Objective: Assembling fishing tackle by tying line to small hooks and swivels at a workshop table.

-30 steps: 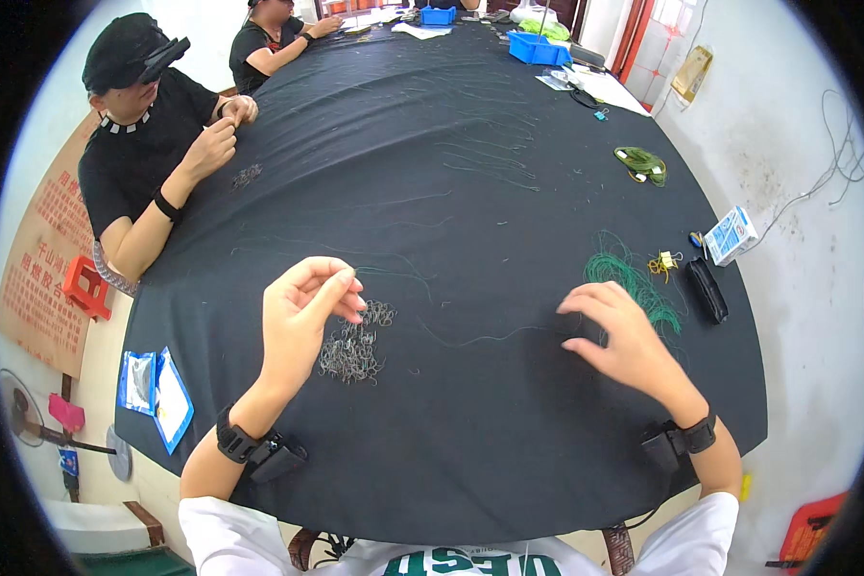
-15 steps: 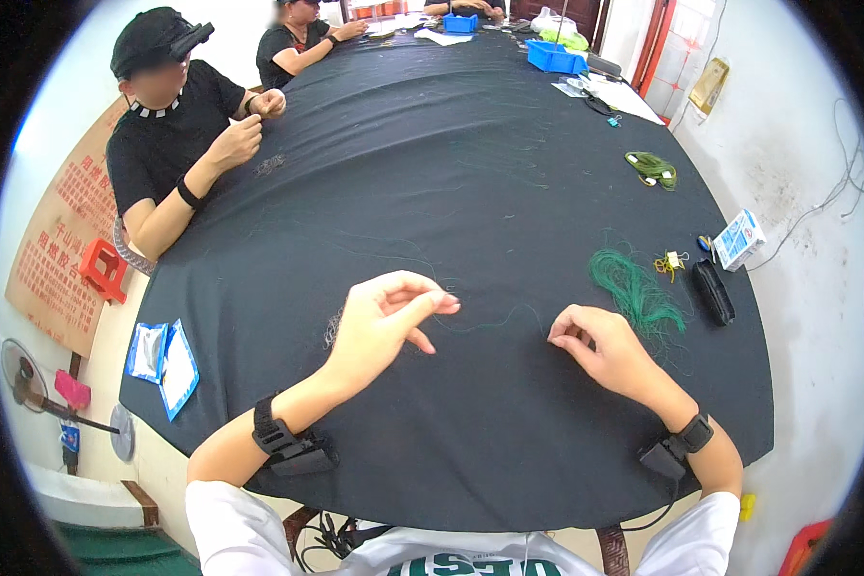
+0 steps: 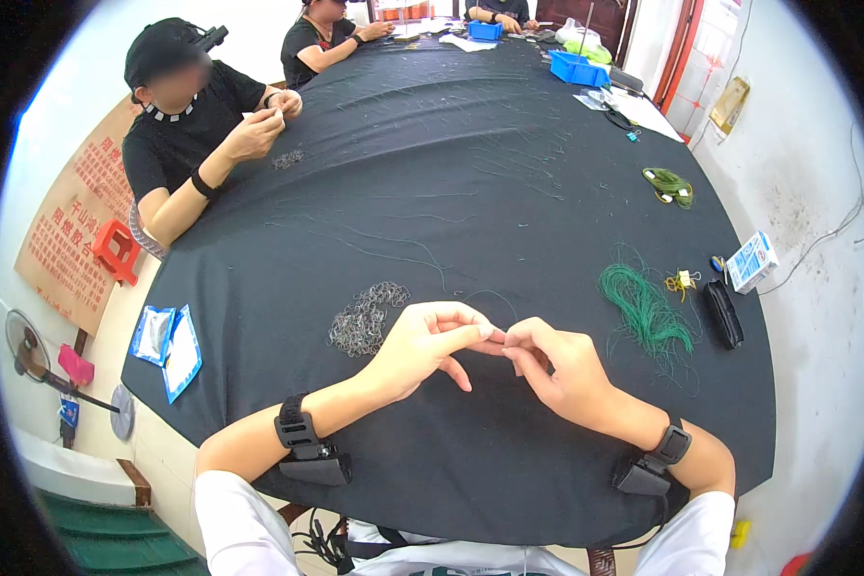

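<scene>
Over the near middle of the black cloth, my left hand (image 3: 422, 350) and my right hand (image 3: 571, 374) meet at the fingertips. The left thumb and forefinger are pinched together; whatever they hold is too small to make out. My right thumb and forefinger pinch too, on a thin green thread, part of which loops up just beyond the fingers. Beside my left hand lies a tangled pile of small grey metal pieces (image 3: 367, 322), resembling fish hooks. A loose bundle of green thread (image 3: 648, 312) rests to the right of my right hand.
Cut threads (image 3: 384, 254) lie across the black cloth (image 3: 547, 480). On the right are a yellow binder clip (image 3: 683, 280), a black case (image 3: 723, 314), a small white-blue box (image 3: 752, 262) and an olive cord coil (image 3: 668, 187). Blue-white packets (image 3: 168, 350) lie left. A co-worker (image 3: 202, 134) sits far left.
My right hand has moved left to meet my left hand, which has shifted slightly right. The thread between them is no longer stretched across the gap. The metal pile now shows more fully.
</scene>
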`<state>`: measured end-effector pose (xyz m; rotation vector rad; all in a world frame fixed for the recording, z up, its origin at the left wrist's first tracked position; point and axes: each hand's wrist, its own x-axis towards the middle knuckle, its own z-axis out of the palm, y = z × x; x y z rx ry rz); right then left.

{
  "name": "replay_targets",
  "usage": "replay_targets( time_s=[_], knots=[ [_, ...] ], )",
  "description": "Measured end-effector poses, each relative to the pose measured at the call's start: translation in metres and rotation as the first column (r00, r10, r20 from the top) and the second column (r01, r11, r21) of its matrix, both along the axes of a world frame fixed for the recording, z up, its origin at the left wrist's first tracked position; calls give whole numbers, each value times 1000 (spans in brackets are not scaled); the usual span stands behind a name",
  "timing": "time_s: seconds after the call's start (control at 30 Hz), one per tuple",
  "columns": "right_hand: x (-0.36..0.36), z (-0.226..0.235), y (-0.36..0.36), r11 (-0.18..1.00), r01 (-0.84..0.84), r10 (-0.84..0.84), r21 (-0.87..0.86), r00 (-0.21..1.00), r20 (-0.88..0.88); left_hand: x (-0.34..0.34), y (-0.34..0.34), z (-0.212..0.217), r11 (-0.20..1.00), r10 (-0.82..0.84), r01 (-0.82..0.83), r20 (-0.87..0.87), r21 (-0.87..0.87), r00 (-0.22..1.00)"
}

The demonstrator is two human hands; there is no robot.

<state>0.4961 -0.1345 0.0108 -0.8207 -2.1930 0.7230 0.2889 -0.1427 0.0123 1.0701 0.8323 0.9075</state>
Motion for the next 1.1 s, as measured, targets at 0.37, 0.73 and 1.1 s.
replay_targets(
  time_s=[0.37, 0.73, 1.1],
  knots=[
    [-1, -5, 4, 983, 7, -9, 183, 1000, 8, -2, -2, -3, 986, -51, 60, 60, -155, 997],
    [1, -7, 6, 966, 11, -10, 257, 1000, -4, 1, -4, -11, 974, -35, 43, 39, -221, 999],
    [-3, -17, 8, 961, -25, 25, 274, 1000, 4, -2, -5, -9, 970, -31, 48, 78, -238, 996]
  ],
)
